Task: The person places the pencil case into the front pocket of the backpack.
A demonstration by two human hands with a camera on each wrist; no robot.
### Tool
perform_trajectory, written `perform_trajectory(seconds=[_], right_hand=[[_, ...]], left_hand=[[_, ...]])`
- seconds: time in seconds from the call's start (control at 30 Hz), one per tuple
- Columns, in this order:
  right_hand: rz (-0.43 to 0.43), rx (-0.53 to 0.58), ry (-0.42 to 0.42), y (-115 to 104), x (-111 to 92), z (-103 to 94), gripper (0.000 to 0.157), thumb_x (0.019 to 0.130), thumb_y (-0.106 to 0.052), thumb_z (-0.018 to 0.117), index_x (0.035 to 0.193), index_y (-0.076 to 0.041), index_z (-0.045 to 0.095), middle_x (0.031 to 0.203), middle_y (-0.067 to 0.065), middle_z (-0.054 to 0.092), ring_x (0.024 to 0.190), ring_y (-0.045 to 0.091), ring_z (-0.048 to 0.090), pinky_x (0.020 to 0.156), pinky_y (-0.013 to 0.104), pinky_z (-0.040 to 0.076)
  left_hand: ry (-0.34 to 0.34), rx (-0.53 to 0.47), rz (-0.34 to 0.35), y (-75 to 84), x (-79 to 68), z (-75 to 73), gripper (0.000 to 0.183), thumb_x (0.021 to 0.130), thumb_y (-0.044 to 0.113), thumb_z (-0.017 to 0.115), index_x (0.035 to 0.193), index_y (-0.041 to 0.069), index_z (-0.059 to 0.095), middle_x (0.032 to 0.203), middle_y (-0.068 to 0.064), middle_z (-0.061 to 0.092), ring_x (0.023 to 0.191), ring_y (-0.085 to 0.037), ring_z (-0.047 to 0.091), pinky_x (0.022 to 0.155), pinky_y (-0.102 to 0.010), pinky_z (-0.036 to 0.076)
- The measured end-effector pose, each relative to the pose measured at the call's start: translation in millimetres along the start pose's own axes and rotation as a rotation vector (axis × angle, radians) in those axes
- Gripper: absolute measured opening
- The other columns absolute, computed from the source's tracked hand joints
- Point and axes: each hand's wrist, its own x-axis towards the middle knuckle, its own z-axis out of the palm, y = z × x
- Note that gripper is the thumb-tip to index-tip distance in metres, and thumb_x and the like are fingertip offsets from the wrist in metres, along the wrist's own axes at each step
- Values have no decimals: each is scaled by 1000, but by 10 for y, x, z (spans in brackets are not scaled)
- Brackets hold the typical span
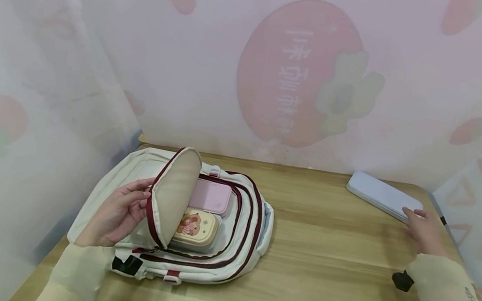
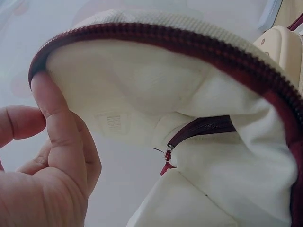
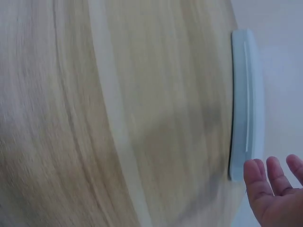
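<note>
A white backpack point(image 1: 105, 197) with dark red zips lies on the wooden table. My left hand point(image 1: 122, 209) holds its front flap point(image 1: 179, 190) up by the zipped edge; in the left wrist view the fingers point(image 2: 59, 120) meet the dark zip. Under the flap, inside the pocket, lie a pink case point(image 1: 211, 196) and a cream box point(image 1: 198, 227) with a picture on its lid. At the far right my right hand point(image 1: 426, 231) reaches to the near end of a long pale case point(image 1: 384, 195). Its fingers point(image 3: 258, 177) are extended beside the case's end.
The wooden table point(image 1: 312, 271) stretches between the backpack and the pale case. White walls with strawberry prints point(image 1: 299, 73) stand behind and at both sides. A black object point(image 1: 402, 281) shows at the right sleeve.
</note>
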Motion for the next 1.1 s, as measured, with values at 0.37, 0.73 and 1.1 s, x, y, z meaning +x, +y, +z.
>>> perform_trajectory(seconds=[0.37, 0.73, 1.1], right_hand=[[92, -87, 141, 182, 15, -131, 102, 102, -57, 41, 154, 16, -9, 161, 41, -9, 148, 58, 9, 118, 64, 21], [103, -153, 193, 260, 62, -153, 101, 103, -56, 39, 153, 17, -10, 161, 38, -13, 149, 56, -2, 121, 63, 12], [140, -225, 156, 238, 96, -223, 98, 105, -53, 35, 149, 23, -7, 158, 45, -4, 147, 59, 3, 121, 61, 13]], left_hand=[[29, 5, -20, -43, 16, 14, 44, 105, -13, 30, 121, 1, 67, 106, -10, 68, 90, -15, 69, 78, -26, 58], [17, 4, -33, -50, 38, 2, 44, 105, -13, 29, 121, 1, 67, 105, -9, 68, 89, -14, 69, 76, -24, 58], [55, 34, -52, -46, 34, 7, 41, 105, -12, 31, 119, 3, 67, 103, -8, 68, 88, -13, 69, 75, -24, 58]])
